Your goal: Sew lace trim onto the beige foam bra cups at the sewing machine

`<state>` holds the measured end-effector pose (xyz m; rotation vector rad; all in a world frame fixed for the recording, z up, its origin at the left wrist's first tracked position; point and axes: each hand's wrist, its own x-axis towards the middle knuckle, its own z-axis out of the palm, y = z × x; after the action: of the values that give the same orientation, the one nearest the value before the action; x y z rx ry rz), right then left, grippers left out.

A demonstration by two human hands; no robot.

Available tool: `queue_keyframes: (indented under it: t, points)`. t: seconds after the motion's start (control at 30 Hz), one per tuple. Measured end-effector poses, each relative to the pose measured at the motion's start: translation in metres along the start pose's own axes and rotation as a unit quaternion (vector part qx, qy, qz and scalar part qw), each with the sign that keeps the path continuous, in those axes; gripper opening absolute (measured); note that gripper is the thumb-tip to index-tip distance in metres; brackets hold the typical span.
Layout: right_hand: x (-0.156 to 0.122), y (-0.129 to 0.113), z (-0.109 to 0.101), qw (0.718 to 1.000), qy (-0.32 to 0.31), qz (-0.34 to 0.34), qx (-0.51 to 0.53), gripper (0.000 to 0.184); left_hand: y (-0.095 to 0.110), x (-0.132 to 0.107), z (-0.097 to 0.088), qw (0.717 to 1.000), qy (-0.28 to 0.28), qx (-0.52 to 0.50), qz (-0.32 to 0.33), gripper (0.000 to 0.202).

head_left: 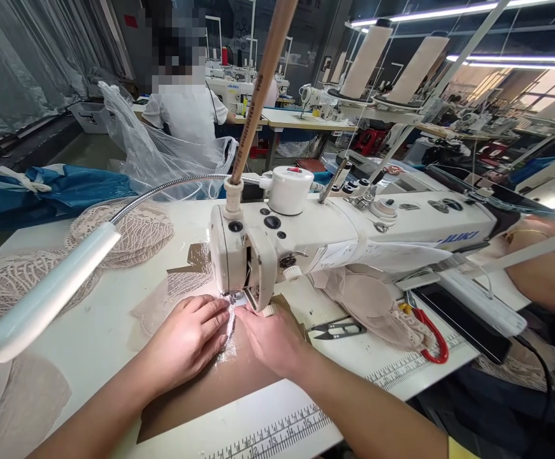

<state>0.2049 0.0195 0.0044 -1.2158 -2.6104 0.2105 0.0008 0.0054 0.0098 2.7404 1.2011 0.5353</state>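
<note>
Left hand is seen from the head cam laid palm-down, half open with fingers bunched loosely, right by the pale strip that's lined up at the presser foot of the sewing machine, though whether anything's actually pinched can't be told. Right hand is half curled, thumb and index pointed at the strip's other side, and again a real grip can't be made out. Brown sheet is spread beneath both, with black thread snips laid off to the right.
</note>
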Motion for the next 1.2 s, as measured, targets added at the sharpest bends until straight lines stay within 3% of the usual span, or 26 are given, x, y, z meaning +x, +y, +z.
queue_keyframes:
  t: [0.3, 0.53, 0.73, 0.97, 1.2]
  points:
    - [-0.006, 0.002, 0.002, 0.998, -0.017, -0.064, 0.0, 0.025, 0.0, -0.002, 0.001, 0.998, 0.003, -0.06, 0.01, 0.022]
    - [0.0, -0.002, 0.002, 0.999, -0.024, -0.009, -0.048, 0.034, 0.0, 0.0, 0.003, 1.0, 0.002, -0.031, -0.002, 0.024]
    - [-0.002, 0.003, 0.004, 0.999, 0.024, 0.016, -0.023, 0.031, -0.002, -0.001, 0.0, 0.998, 0.027, -0.052, 0.001, 0.02]
    - [-0.006, 0.006, 0.002, 0.996, 0.017, -0.088, 0.031, 0.027, 0.001, -0.001, 0.0, 0.998, 0.037, -0.054, 0.026, 0.021]
    - [-0.01, 0.005, 0.002, 0.996, -0.005, -0.09, -0.008, 0.019, 0.003, -0.003, 0.005, 0.999, 0.025, -0.027, 0.02, 0.022]
